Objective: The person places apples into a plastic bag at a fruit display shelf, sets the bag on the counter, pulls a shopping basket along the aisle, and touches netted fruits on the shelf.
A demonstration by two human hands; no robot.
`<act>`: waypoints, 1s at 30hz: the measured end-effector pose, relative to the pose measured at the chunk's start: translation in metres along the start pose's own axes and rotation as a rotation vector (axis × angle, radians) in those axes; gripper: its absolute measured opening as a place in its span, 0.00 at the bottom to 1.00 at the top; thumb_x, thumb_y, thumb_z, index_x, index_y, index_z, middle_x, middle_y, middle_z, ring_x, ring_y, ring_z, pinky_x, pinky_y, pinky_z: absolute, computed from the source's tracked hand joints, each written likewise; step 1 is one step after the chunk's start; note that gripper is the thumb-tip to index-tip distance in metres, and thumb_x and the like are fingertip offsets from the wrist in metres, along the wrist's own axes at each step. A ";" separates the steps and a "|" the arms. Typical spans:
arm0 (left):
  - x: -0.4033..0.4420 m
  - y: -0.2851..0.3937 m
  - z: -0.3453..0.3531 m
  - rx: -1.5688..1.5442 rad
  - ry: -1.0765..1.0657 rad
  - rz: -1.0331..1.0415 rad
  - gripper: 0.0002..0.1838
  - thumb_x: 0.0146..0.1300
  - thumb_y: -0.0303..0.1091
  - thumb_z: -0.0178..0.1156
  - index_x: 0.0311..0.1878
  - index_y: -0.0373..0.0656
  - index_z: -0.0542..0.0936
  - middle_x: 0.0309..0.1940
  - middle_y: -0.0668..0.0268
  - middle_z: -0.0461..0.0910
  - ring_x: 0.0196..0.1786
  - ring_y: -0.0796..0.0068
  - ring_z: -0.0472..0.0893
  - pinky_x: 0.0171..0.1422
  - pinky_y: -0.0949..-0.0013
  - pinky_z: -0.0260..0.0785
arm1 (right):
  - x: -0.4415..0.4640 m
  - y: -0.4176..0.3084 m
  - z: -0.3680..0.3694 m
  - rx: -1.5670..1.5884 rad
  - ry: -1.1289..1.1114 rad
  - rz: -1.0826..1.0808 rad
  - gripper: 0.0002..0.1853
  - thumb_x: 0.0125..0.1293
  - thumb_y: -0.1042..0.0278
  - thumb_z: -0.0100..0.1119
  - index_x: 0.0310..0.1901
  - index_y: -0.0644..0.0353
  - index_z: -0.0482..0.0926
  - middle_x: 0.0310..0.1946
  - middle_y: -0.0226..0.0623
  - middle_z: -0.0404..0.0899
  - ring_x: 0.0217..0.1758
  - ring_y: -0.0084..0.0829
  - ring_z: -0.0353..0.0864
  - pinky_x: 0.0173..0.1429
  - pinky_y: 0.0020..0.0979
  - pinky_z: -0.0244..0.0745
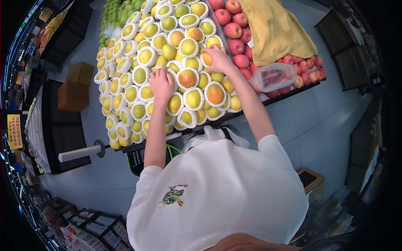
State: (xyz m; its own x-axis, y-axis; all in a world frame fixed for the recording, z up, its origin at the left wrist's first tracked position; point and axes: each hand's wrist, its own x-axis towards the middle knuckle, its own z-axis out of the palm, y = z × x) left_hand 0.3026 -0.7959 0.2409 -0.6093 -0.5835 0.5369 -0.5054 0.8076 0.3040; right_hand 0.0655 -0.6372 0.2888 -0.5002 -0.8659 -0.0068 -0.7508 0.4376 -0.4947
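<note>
Many yellow pears (194,99) in white foam nets cover a sloping display stand. Over the middle of the pile, my left hand (161,84) rests with its fingers curled down onto a yellow fruit; the fingertips are partly hidden. Farther right and higher up, my right hand (217,58) is wrapped round a netted yellow-orange fruit (207,59), near the edge beside the red apples (233,30). Netted fruit with orange blush (187,78) lies between the two hands.
A yellow cloth (276,31) covers part of the apples, with a clear plastic container (274,78) below it. Green fruit (121,13) lies at the back left. Cardboard boxes (73,95) and a white bar (79,154) are to the left. A black-and-green basket (137,161) sits below the stand.
</note>
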 end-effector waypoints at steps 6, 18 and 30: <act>0.000 0.002 -0.001 -0.025 0.014 -0.041 0.14 0.68 0.33 0.55 0.53 0.44 0.83 0.49 0.61 0.84 0.54 0.55 0.77 0.61 0.53 0.67 | -0.027 -0.004 -0.004 0.005 0.055 -0.103 0.40 0.41 0.74 0.79 0.61 0.40 0.79 0.63 0.37 0.71 0.63 0.54 0.70 0.70 0.48 0.74; 0.002 0.006 -0.002 0.004 0.021 -0.045 0.14 0.67 0.34 0.54 0.51 0.46 0.84 0.47 0.62 0.83 0.54 0.56 0.77 0.59 0.53 0.67 | -0.022 0.010 0.006 0.090 0.165 -0.139 0.41 0.43 0.67 0.84 0.64 0.42 0.80 0.65 0.38 0.70 0.63 0.52 0.68 0.72 0.46 0.70; 0.003 0.008 -0.005 0.002 0.024 -0.078 0.13 0.66 0.33 0.54 0.51 0.46 0.83 0.47 0.61 0.82 0.53 0.55 0.77 0.59 0.53 0.67 | -0.013 0.013 -0.003 -0.031 -0.024 -0.135 0.48 0.43 0.65 0.79 0.72 0.52 0.72 0.63 0.51 0.72 0.64 0.59 0.70 0.71 0.50 0.71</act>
State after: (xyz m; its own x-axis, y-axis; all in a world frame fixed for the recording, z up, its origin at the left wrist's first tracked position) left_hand 0.3002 -0.7908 0.2488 -0.5534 -0.6425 0.5300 -0.5522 0.7594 0.3441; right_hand 0.0610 -0.6195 0.2849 -0.3836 -0.9227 0.0369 -0.8235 0.3238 -0.4658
